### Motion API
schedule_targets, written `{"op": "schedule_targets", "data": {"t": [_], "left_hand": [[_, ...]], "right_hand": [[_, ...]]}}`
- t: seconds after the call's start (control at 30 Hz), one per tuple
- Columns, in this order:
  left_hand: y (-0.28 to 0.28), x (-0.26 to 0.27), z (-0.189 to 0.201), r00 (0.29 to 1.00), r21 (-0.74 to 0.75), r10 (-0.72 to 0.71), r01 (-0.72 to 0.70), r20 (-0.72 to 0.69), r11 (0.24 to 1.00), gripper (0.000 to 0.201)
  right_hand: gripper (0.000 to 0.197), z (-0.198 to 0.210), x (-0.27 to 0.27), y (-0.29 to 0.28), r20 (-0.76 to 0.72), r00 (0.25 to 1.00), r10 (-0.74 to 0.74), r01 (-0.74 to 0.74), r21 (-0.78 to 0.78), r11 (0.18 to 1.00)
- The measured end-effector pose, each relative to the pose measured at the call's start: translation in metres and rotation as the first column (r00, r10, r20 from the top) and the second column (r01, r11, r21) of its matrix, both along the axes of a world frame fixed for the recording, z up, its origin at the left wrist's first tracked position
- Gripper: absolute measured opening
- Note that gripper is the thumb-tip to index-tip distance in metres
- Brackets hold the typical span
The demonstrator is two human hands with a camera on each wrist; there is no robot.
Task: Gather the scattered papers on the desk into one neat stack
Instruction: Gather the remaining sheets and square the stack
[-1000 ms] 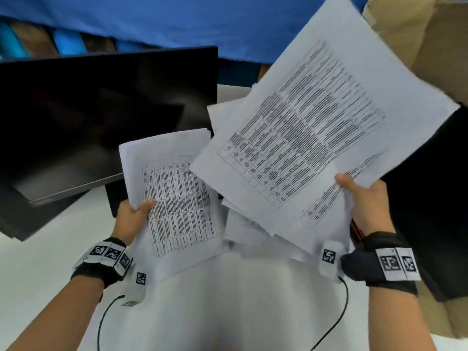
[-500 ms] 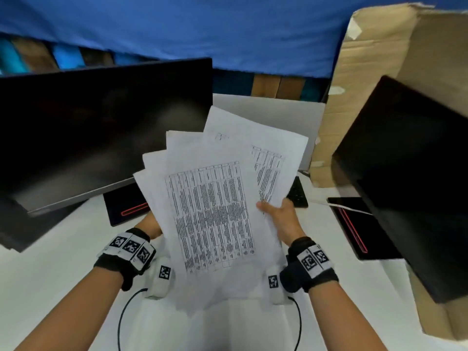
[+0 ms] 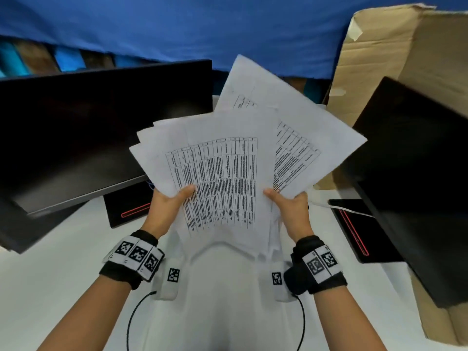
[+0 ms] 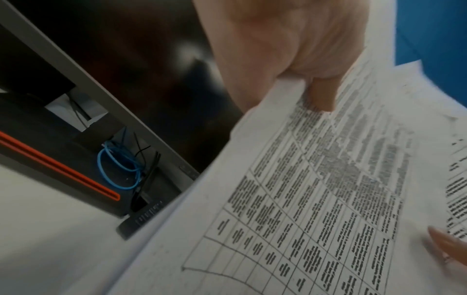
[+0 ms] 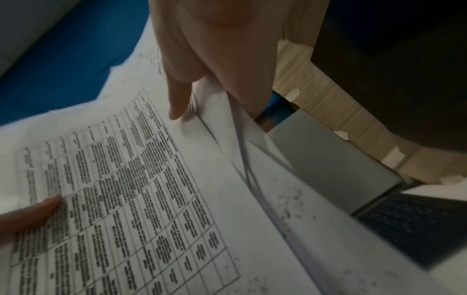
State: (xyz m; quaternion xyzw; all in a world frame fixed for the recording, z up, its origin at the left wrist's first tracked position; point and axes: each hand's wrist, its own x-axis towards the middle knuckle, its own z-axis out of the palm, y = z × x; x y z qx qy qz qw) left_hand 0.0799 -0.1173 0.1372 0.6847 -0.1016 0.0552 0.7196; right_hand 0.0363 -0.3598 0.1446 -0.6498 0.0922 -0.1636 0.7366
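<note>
Several white papers (image 3: 222,173) printed with tables are held up above the white desk (image 3: 63,274) in a loose, fanned bundle. My left hand (image 3: 167,206) grips the bundle's left edge, thumb on top of the front sheet (image 4: 316,189). My right hand (image 3: 288,209) grips the right edge, thumb over the front sheet (image 5: 131,189) and the sheets behind spreading to the right. The sheets' edges do not line up; one page (image 3: 266,92) sticks out high at the back. The fingers of both hands are hidden behind the paper.
A dark monitor (image 3: 88,127) stands at the left with a black stand base (image 3: 126,209) marked by a red line. A second monitor (image 3: 417,173) and a cardboard box (image 3: 405,51) crowd the right side. A black keyboard (image 5: 417,223) lies beyond the papers.
A second ago each hand held its own separate sheets apart. They have come together into one fanned bundle, and my left hand now grips its left edge with the thumb on top.
</note>
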Motion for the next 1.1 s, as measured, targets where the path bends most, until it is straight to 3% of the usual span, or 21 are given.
{"op": "schedule_targets", "data": {"t": [0.13,0.3,0.5,0.67,0.77,0.9,0.93,1.03,1.1], "left_hand": [[0.001,-0.003,-0.003,0.997,0.01,-0.079,0.079,-0.001,0.997,0.045],[-0.002,-0.003,-0.017,0.993,0.064,-0.107,0.11,-0.058,0.992,0.046],[0.005,-0.004,-0.001,0.975,0.031,-0.219,0.22,-0.04,0.975,0.037],[0.008,-0.003,0.003,0.958,-0.031,-0.286,0.285,-0.031,0.958,0.056],[0.011,-0.001,0.003,0.961,-0.055,-0.277,0.276,-0.019,0.96,0.064],[0.016,0.002,-0.001,0.952,-0.079,-0.299,0.294,-0.06,0.953,0.055],[0.015,0.001,-0.003,0.949,-0.07,-0.307,0.303,-0.072,0.951,0.056],[0.008,-0.003,-0.003,0.951,-0.001,-0.296,0.297,-0.088,0.955,0.069],[0.004,-0.004,0.003,0.961,-0.005,-0.272,0.272,-0.042,0.962,0.064]], "right_hand": [[0.041,-0.002,0.0,-0.005,-0.014,0.994,0.105,-0.106,-0.131,0.986],[0.047,-0.018,0.002,-0.007,-0.08,0.99,0.115,-0.126,-0.141,0.982],[0.038,-0.003,0.005,-0.01,-0.077,0.98,0.183,-0.193,-0.157,0.969],[0.036,0.015,0.007,-0.006,-0.054,0.971,0.235,-0.24,-0.152,0.959],[0.054,0.024,0.008,-0.005,-0.033,0.974,0.223,-0.225,-0.14,0.964],[0.073,0.016,0.006,-0.006,-0.091,0.965,0.247,-0.257,-0.119,0.959],[0.07,0.011,0.004,-0.004,-0.129,0.958,0.257,-0.272,-0.117,0.955],[0.034,-0.002,-0.001,0.004,-0.183,0.959,0.218,-0.246,-0.146,0.958],[0.035,0.002,-0.003,0.007,-0.138,0.974,0.178,-0.197,-0.145,0.97]]}}
